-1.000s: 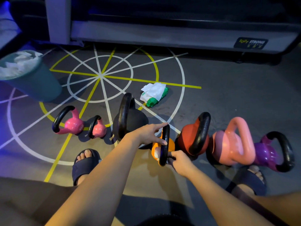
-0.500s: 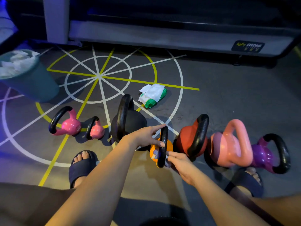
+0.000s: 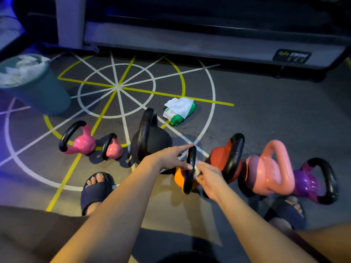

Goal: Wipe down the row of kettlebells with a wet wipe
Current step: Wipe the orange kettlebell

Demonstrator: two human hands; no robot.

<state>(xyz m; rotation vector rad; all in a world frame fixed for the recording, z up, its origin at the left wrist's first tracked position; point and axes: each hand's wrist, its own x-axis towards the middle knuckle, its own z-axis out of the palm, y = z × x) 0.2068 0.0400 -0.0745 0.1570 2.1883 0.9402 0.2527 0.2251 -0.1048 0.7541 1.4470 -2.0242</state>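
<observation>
**Setting.** Dark gym floor (image 3: 266, 120) painted with white and yellow lines in a wheel pattern. A grey machine base (image 3: 190, 40) runs across the top of the frame. Upper left is a teal bin (image 3: 38, 93) heaped with crumpled white sheets; I cannot tell whether they are paper or wipes.

**Row.** Seven bells across the middle of the frame, all upright. Left to right: pink kettlebell (image 3: 83, 144), small pink kettlebell (image 3: 114, 151), black kettlebell (image 3: 153, 142) (the largest), orange kettlebell (image 3: 179, 175), red kettlebell (image 3: 221, 154), pale pink kettlebell (image 3: 269, 172), purple kettlebell (image 3: 304, 182). They are closely packed from the black one rightward.

**Hands.** My left hand (image 3: 171, 158), centre frame, pinches the orange kettlebell's black handle (image 3: 190, 180). The forefinger lies over the crown and the thumb sits on the near edge, steadying it. My right hand (image 3: 210, 179), just to the right, clutches a bunched wet wipe (image 3: 197, 168) pressed against the right side of that handle.

**Supply.** A green-and-white wipe pack (image 3: 179, 111) lies on the floor above the row, well apart from it, with a sheet showing.

**Step in hand (judgement).** I am wiping the handle of the fourth bell. I cannot tell which of the others are done.

**Next move.**
- Carry the wipe round the whole loop, then down over the orange body.
- Keep the left hand bracing, since this small bell looks easy to tip.
- The red kettlebell's handle crowds in close on the right, so there is little room for my knuckles there.
</observation>
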